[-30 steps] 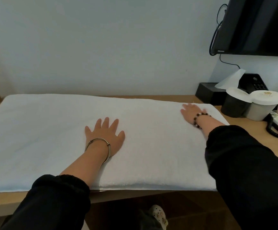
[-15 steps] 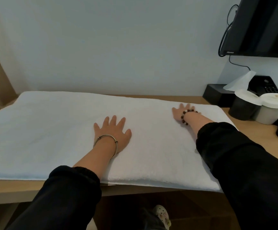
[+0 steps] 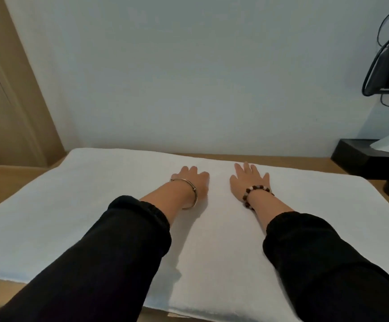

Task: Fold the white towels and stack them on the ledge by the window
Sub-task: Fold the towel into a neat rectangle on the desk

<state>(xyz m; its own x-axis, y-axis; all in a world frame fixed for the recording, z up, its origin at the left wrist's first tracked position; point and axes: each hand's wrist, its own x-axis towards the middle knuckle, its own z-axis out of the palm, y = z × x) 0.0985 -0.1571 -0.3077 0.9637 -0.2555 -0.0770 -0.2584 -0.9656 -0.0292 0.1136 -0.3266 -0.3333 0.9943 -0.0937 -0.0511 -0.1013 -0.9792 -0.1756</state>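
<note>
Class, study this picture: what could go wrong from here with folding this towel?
1. The towel reaches the front edge of the desk; a pull might slide it off.
2. The left hand and right hand press flat close together mid-towel, so the outer ends may wrinkle.

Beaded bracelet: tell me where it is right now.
In the head view the beaded bracelet circles the right wrist, right of centre, behind the right hand lying flat on the white towel, with the left hand close beside it.
</note>
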